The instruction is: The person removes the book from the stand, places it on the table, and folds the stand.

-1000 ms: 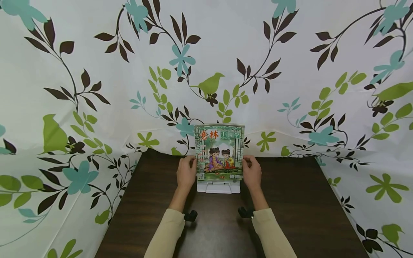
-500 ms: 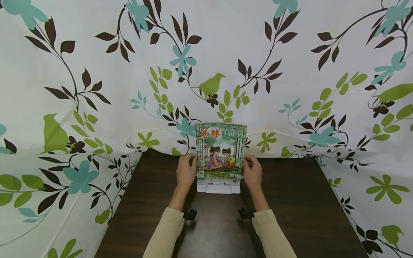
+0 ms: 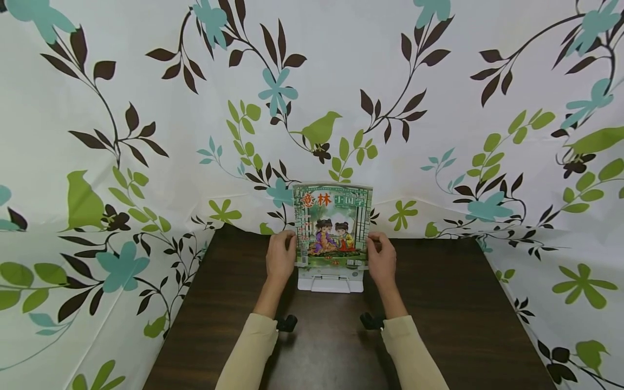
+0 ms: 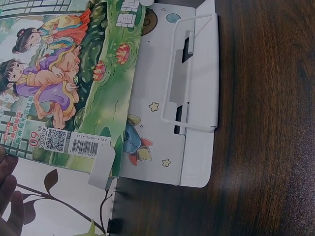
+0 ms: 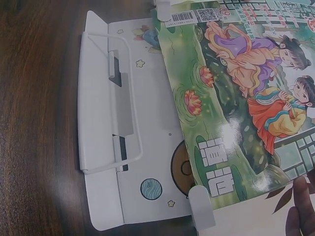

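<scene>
A magazine [image 3: 333, 230] with a green illustrated cover stands leaning back in front of a white book stand [image 3: 323, 284]. My left hand [image 3: 281, 257] holds the magazine's left edge, and my right hand [image 3: 382, 260] its right edge. In the left wrist view, a white tab [image 4: 102, 167] overlaps the magazine's lower corner, and the left fingers [image 4: 10, 196] show at its side. A second white tab [image 5: 202, 209] covers the other lower corner in the right wrist view, with the right fingertips [image 5: 301, 201] at the edge. Behind the magazine, most of the stand is hidden.
A white wire loop [image 4: 170, 73] lies across the stand's base. The stand rests on a dark wooden table [image 3: 439, 314], near its back edge. Behind hangs a white cloth [image 3: 161, 135] printed with leaves and birds.
The magazine has risen slightly, so more of the stand shows below it. It also tilted a little along the way. Both hands stay at its side edges, almost still.
</scene>
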`<state>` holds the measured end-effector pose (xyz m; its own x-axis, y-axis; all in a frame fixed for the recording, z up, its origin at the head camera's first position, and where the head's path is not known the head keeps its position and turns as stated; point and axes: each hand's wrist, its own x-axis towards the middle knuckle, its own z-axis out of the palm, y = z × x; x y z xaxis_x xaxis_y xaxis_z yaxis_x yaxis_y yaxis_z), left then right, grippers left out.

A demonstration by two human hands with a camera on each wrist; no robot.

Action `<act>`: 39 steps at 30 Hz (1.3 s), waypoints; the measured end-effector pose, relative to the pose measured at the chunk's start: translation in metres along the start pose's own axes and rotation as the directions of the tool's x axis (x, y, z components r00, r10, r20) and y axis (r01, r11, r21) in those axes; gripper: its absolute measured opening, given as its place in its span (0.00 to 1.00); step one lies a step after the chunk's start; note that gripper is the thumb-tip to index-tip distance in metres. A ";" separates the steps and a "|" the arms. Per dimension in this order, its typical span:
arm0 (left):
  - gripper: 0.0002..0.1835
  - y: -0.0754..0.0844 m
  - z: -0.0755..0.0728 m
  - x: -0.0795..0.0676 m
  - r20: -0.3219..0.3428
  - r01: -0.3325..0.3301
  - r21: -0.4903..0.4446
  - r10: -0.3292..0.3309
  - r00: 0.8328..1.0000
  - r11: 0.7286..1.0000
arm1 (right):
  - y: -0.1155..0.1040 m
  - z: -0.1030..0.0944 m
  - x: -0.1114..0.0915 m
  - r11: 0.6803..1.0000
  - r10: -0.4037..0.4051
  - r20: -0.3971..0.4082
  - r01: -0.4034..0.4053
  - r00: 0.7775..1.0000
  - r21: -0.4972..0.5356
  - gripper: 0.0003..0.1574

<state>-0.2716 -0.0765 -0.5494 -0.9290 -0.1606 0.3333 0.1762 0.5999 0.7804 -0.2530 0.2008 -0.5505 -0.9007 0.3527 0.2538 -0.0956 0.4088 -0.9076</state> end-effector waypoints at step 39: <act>0.11 0.019 -0.005 -0.001 -0.085 -0.102 -0.048 0.098 0.992 0.994 | -0.021 -0.014 -0.002 0.992 -0.099 -0.046 0.102 0.994 0.071 0.14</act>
<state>-0.2655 -0.0689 -0.5325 -0.8763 -0.1669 0.4520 0.2859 0.5750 0.7666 -0.2433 0.2034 -0.5272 -0.8666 0.3486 0.3571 -0.2167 0.3818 -0.8985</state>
